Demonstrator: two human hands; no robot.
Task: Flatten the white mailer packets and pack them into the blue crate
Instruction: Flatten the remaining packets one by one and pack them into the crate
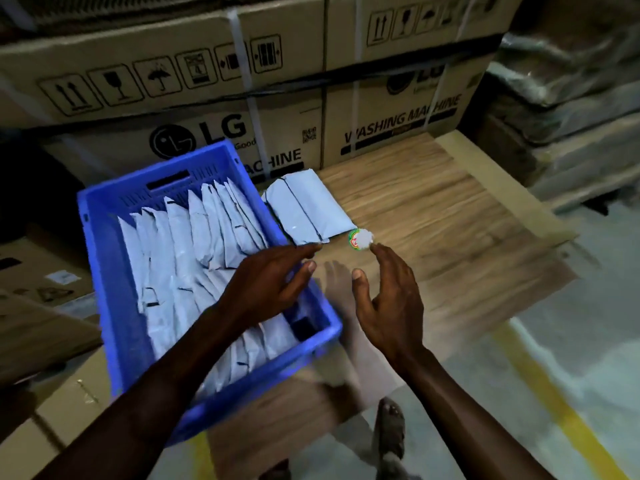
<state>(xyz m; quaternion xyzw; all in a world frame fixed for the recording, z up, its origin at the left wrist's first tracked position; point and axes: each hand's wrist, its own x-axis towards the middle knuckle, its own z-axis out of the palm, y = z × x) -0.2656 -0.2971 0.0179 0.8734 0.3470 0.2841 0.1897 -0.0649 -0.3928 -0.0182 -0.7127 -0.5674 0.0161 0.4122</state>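
Note:
The blue crate [104, 237] stands on the left of the wooden tabletop, filled with several white mailer packets [180, 244] leaning in rows. Two more white packets [308, 206] lie flat on the table just right of the crate's far corner. My left hand [273, 282] reaches over the crate's right rim with straight fingers, its fingertips at the near edge of the loose packets. My right hand [384, 299] hovers over the table, fingers relaxed and holding nothing, its fingertip beside a small round green and red object [360, 240].
The wooden tabletop [433, 209] stretches to the right of the packets. Large cardboard washing-machine boxes [277, 98] stand stacked right behind the table. Wrapped goods [571, 116] are piled at the right. A grey floor with a yellow line [561, 410] lies below, with my foot showing.

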